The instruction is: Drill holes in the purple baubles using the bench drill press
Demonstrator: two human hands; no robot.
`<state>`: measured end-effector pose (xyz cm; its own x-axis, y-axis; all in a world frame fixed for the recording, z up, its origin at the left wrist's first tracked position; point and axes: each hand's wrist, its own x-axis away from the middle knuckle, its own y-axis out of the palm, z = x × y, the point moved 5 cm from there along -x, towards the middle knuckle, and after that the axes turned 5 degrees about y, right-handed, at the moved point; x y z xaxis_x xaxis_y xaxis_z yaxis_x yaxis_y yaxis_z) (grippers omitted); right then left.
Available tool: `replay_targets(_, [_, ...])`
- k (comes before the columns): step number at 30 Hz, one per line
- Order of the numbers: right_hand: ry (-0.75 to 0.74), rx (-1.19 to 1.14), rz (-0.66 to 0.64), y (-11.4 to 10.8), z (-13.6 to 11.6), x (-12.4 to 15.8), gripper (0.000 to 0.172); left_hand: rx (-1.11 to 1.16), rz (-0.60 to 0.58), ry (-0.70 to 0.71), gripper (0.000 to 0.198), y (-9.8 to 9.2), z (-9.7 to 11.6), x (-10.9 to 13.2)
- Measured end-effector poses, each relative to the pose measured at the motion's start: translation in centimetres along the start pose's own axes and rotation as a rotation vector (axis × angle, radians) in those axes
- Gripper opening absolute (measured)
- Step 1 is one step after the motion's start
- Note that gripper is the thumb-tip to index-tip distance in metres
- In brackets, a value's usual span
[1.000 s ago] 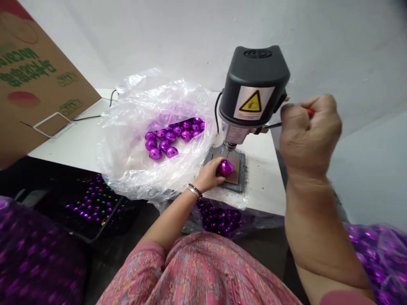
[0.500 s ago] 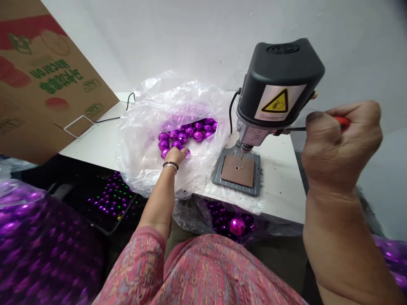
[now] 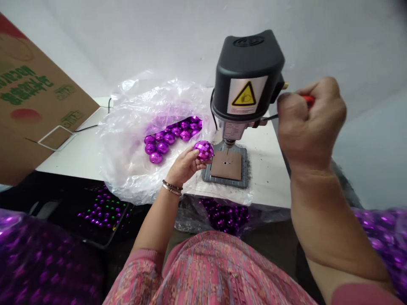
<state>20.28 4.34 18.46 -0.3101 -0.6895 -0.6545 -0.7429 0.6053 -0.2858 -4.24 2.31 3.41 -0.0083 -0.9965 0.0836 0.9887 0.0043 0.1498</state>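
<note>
the left hand point(image 3: 184, 166) has just come up out of the clear plastic bag point(image 3: 125, 169) with a faceted purple ornament ball point(image 3: 204, 150), and now holds it just left of the bench drill point(image 3: 246, 74), a little above and beside the drill's brown work pad point(image 3: 225, 165). its fingers curl around the underside of the ball, gripping it with the top left showing, and the ball touches neither the pad nor the drill. half a second earlier that hand was down among the balls in the bag, and a second ago it was pressing a ball onto the pad; now the pad lies bare, a small hole showing near its middle, directly under the drill's chuck point(image 3: 228, 142). the right hand point(image 3: 310, 123) stays closed in a fist on the drill's right, around a red-handled lever point(image 3: 308, 100) whose thin dark shaft runs toward the drill head, though the fist hides most of it, so i can't be sure how the lever joins the drill. more purple balls point(image 3: 168, 135) lie in the bag to the drill's left, and a heap of purple balls point(image 3: 224, 216) sits below and in front of the drill, in another plastic bag.
</note>
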Motion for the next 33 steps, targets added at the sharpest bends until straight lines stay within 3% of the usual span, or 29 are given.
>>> replay_targets(4, [0.188, 0.083, -0.095, 0.6, -0.5, -2.3, 0.029, -0.082, -0.076, -0.061, 0.045, 2.6, -3.1, -0.8])
replay_targets(11, [0.277, 0.094, -0.147, 1.4, -0.8, -4.6, 0.039, -0.465, 0.023, 0.090, 0.045, 2.9, -5.0, -3.4])
replay_targets(17, [0.268, 0.020, -0.153, 1.5, -0.6, -4.4, 0.039, -0.558, 0.012, 0.109, 0.041, 3.3, -5.4, -4.0])
replay_targets(24, [0.265, 0.026, -0.166, 1.6, -0.7, -4.3, 0.039, -0.599, -0.082, 0.097, 0.037, 3.9, -5.0, -4.0])
replay_targets(33, [0.251, 0.020, -0.171, 1.3, -0.7, -4.0, 0.039, -0.781, -0.045, 0.118, 0.055, 5.1, -4.5, -3.5])
